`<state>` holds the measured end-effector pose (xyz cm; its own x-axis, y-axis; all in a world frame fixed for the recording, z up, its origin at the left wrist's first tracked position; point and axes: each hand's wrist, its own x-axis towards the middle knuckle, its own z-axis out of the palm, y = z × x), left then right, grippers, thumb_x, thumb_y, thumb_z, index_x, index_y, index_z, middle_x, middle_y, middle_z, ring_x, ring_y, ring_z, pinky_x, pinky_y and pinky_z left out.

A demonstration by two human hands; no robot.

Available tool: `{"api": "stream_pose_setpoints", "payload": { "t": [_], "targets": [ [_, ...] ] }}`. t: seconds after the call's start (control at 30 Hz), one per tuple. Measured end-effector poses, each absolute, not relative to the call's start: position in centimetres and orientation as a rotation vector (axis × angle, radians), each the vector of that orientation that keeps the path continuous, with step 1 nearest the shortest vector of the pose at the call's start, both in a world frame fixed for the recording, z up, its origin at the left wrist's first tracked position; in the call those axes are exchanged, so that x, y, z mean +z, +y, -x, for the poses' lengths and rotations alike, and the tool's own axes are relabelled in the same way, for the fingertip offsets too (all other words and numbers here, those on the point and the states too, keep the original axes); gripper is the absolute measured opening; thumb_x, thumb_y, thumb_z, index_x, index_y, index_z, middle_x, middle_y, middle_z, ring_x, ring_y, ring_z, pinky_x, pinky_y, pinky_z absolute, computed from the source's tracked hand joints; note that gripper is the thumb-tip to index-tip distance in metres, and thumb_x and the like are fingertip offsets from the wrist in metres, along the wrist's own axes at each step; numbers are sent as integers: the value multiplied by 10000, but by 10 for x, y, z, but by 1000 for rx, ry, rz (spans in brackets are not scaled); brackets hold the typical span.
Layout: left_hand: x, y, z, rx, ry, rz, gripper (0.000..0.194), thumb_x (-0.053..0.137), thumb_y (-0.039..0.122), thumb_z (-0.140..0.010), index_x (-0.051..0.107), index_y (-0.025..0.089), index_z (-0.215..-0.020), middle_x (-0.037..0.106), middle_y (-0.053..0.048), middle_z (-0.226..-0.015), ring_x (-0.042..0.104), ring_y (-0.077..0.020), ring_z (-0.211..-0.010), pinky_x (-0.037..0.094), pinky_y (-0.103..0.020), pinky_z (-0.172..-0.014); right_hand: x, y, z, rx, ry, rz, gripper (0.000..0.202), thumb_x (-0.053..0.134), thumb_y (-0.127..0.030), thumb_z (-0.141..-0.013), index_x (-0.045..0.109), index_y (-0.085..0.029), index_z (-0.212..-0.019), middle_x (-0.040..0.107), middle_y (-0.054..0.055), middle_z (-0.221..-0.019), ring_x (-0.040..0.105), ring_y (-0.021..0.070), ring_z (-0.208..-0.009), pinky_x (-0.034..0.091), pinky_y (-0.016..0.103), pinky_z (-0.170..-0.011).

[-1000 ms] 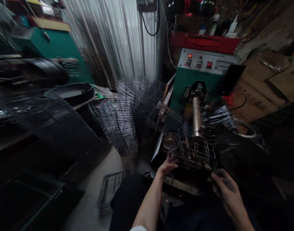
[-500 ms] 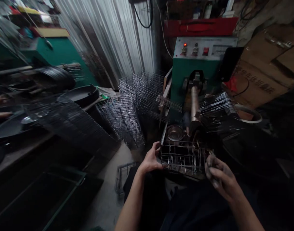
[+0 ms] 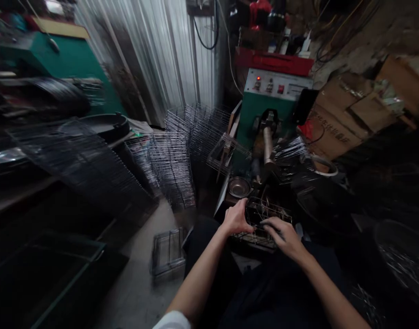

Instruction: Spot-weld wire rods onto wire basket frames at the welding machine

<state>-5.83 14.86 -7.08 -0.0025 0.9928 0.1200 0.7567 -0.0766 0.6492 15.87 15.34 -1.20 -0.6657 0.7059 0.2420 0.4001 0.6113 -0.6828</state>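
Note:
A small wire rack (image 3: 276, 211) is held low over my lap, in front of the green machine (image 3: 245, 121). My left hand (image 3: 236, 218) is closed round the rack's left part, thumb toward its middle. Close to it, my right hand (image 3: 283, 234) has its fingers bent together over the rack's near wires. Whatever lies between those fingertips is too small and dark to make out. Behind the left hand a round metal dish (image 3: 239, 187) sits on the machine's ledge. The machine's thick metal arm (image 3: 267, 146) points down toward the rack.
Stacked wire racks (image 3: 173, 164) stand left of the machine. A single wire frame (image 3: 167, 252) lies on the floor. At the right are cardboard boxes (image 3: 345, 119), a pale-rimmed bucket (image 3: 324, 171) and a dark container of metal pieces (image 3: 406, 260).
My right hand has moved from the rack's right end toward its middle, nearer my left hand. The rack is turned differently, and the head view has shifted right.

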Motion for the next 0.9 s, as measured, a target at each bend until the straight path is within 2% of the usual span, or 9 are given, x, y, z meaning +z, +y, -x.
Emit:
{"api": "stream_pose_setpoints", "payload": {
  "t": [0.13,0.37,0.6,0.77,0.9],
  "targets": [
    [-70,150,47,779,1805,-1900,1125,851,492,-488,318,227,-1443,549,-118,-1404,589,-377,-1223,500,-472,-975,-13,146,-161,608,-2410,731,215,461,-248,-1019,671,-207,-1037,693,76,-958,614,236,-908,492,369,-818],
    [-54,157,39,729,1871,-1858,1083,859,485,-500,341,238,-1418,567,-104,-1392,579,-341,-1249,482,-444,-1012,-20,149,-186,593,-2351,753,197,469,-224,-1022,661,-227,-1067,687,65,-975,604,235,-936,500,369,-831],
    [-50,161,31,724,1868,-1899,1100,861,464,-487,338,220,-1422,571,-107,-1386,583,-345,-1245,494,-443,-999,-37,173,-174,341,-2408,691,215,497,-152,-978,667,-200,-1100,701,96,-990,612,253,-932,534,420,-855],
    [-59,167,37,783,1835,-1879,1091,865,439,-467,365,201,-1407,586,-130,-1357,604,-371,-1206,506,-475,-977,-45,178,-164,102,-2573,701,431,545,-49,-887,620,-177,-1292,692,110,-1173,606,272,-1070,537,455,-931],
    [-71,179,40,833,1776,-1854,1102,868,401,-452,356,221,-1411,569,-123,-1382,577,-361,-1247,484,-496,-1017,-58,186,-164,53,-2581,679,417,523,-61,-908,626,-180,-1295,704,106,-1164,640,265,-1053,552,463,-931]
  ]
}}
